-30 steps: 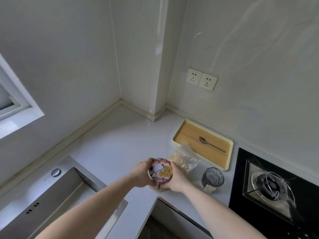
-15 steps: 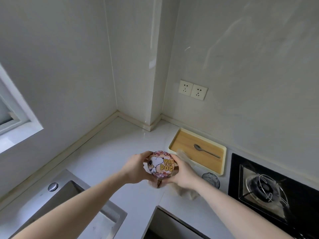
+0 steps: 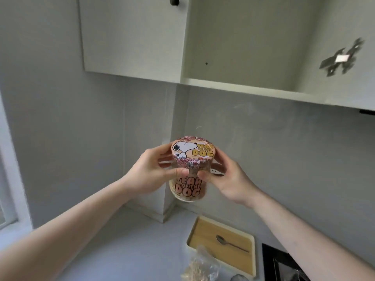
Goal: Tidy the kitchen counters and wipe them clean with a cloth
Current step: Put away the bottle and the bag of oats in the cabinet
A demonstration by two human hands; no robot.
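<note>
A glass jar (image 3: 187, 189) with a pink cartoon-dog lid (image 3: 192, 152) marked "Year of the Dog" is held up in the air, well above the white counter (image 3: 121, 246). My left hand (image 3: 151, 173) grips its left side just under the lid. My right hand (image 3: 227, 177) grips the right side, thumb at the front. The jar sits below and in front of an open wall cupboard (image 3: 243, 57).
A wooden tray (image 3: 205, 232) with a metal spoon (image 3: 230, 243) lies on the counter at the wall. A clear bag of pale flakes (image 3: 199, 266) sits in front of it. A black hob (image 3: 284, 264) is at the lower right. A window frame (image 3: 8, 179) is left.
Both hands have lifted the jar from counter height up toward the wall cupboard. My head has tilted up, so the cupboard has come into view and the sink has dropped out.
</note>
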